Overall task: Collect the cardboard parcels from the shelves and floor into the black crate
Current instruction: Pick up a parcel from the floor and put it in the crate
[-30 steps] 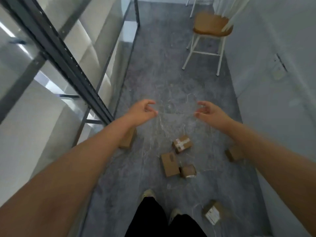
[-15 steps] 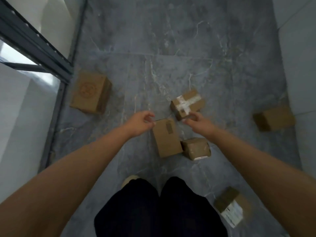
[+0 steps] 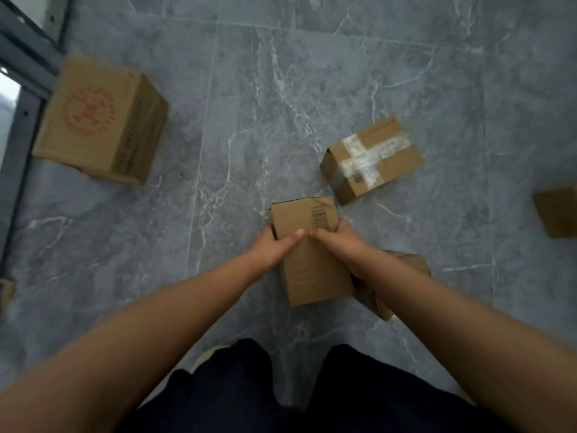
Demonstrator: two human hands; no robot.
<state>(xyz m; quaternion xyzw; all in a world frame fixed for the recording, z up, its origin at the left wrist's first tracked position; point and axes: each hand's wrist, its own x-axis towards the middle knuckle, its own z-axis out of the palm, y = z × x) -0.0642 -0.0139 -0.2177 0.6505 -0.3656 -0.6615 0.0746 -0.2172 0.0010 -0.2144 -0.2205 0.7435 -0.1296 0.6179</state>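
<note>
A long plain cardboard parcel with a barcode (image 3: 307,264) lies on the grey floor in front of my feet. My left hand (image 3: 274,246) grips its left side and my right hand (image 3: 342,245) grips its right side, thumbs on top. A small parcel (image 3: 412,264) lies just right of it, mostly hidden under my right forearm. A parcel with crossed white tape (image 3: 371,159) sits a little beyond. A larger box with a red print (image 3: 100,120) rests at the left by the shelf frame. The black crate is not in view.
Another parcel (image 3: 559,212) is cut off by the right edge. The dark metal shelf frame (image 3: 22,73) runs down the left side. My dark trouser legs (image 3: 312,395) fill the bottom. Grey marble floor (image 3: 312,73) stretches ahead.
The view has dropped closer to the floor. Both hands moved from beside the barcode parcel's far end onto its sides and closed on it.
</note>
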